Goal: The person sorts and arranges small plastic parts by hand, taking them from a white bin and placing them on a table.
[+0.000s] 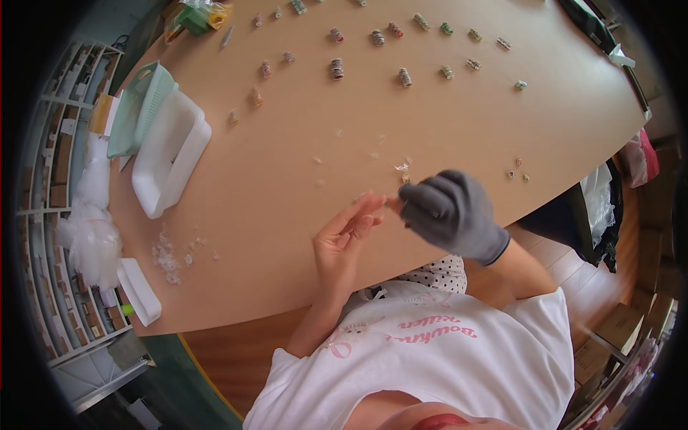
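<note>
The left hand (pixel 342 236) was bare, its fingers bent and the thumb near them; the right hand (pixel 453 215) (gloved in grey, and somewhat blurred) was close to its fingertips. I could not tell whether the fingers of either were clamped on something. One small roll (pixel 405 178) was on the table (pixel 258 244), just beyond the right hand, beside a clear scrap (pixel 402 168).

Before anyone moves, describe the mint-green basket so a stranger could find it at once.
Start with the big tan table and go to its left side. There the mint-green basket stands beside a white tub; its colour and hole-patterned wall set it apart from that plain neighbour.
</note>
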A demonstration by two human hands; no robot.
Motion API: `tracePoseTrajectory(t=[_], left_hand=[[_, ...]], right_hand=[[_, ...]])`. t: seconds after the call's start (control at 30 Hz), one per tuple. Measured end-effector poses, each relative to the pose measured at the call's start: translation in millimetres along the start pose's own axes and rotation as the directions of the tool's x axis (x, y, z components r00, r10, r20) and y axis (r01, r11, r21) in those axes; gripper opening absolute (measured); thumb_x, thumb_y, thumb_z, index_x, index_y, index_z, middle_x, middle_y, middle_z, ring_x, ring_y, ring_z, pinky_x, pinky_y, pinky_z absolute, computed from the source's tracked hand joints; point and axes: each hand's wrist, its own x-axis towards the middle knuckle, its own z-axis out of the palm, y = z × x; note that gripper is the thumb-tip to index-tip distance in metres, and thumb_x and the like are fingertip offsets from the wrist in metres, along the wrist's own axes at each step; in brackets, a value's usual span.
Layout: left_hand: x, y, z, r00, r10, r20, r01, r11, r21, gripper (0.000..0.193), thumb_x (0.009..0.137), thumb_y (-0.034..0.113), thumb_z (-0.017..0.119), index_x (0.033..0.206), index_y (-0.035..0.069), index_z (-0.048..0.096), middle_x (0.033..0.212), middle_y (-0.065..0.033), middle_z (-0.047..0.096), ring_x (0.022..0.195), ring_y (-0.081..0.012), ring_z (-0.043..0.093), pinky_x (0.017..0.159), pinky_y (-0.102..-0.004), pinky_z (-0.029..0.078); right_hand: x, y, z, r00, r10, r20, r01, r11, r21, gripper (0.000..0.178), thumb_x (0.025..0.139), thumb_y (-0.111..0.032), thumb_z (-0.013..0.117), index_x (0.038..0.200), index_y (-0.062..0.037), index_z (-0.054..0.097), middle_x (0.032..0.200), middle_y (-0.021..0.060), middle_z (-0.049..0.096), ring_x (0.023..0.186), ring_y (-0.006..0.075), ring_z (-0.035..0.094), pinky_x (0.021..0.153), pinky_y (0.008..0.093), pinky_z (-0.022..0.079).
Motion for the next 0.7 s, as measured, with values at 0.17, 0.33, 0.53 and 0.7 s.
tracePoseTrajectory(t=[0.17, 0.33, 0.53, 0.7], left_hand=[[1.7, 5.6, -17.2, 0.957, 0.287, -0.033, -0.254, 0.891, 0.377, 0.018, 0.095, 0.001, 0.06, 0.11, 0.002, 0.07, 0.111, -0.0071, 0.069, 0.099, -0.016, 0.065, 0.082, -0.0296, 0.053], [-1.2, 1.3, -29.3, 0.921, 0.386, 0.053, -0.35, 0.76, 0.547, 0.017, 0.091, -0.001, 0.064, 0.106, 0.004, 0.07, 0.104, -0.0086, 0.069, 0.097, -0.0212, 0.066, 0.08, -0.0323, 0.052], [10.4, 11.3, -31.4, 0.852, 0.483, 0.203, -0.428, 0.418, 0.801, 0.027, 0.084, 0.0, 0.071, 0.11, 0.005, 0.07, 0.109, -0.0088, 0.068, 0.102, -0.0274, 0.064, 0.088, -0.0367, 0.051], [-24.1, 22.1, -80.2, 0.884, 0.41, 0.224, -0.322, 0.186, 0.929, 0.035, 0.08, 0.004, 0.075, 0.114, 0.004, 0.069, 0.117, -0.0093, 0.064, 0.113, -0.0308, 0.056, 0.094, -0.0416, 0.048]], right_hand=[[85.5, 135.4, 6.7, 0.974, -0.184, 0.133, 0.2, 0.973, -0.118, 0.016, 0.075, -0.017, 0.072, 0.088, -0.0133, 0.063, 0.088, -0.0007, 0.063, 0.076, 0.0229, 0.063, 0.063, 0.0379, 0.049], [133.1, 219.6, 60.1, 0.929, -0.266, 0.259, 0.316, 0.932, -0.175, 0.01, 0.08, -0.014, 0.071, 0.088, -0.0122, 0.064, 0.086, 0.0002, 0.063, 0.073, 0.0233, 0.062, 0.061, 0.0373, 0.049], [129.6, 275.9, 89.1, 0.895, -0.445, 0.032, 0.443, 0.895, 0.053, 0.027, 0.076, -0.018, 0.072, 0.1, -0.0099, 0.065, 0.099, 0.0078, 0.065, 0.085, 0.027, 0.064, 0.073, 0.0426, 0.051], [102.3, 149.3, 32.2, 0.997, -0.044, 0.056, 0.031, 0.977, 0.21, 0.019, 0.078, -0.012, 0.07, 0.096, -0.0094, 0.065, 0.088, 0.0089, 0.065, 0.078, 0.0289, 0.063, 0.068, 0.0394, 0.05]])
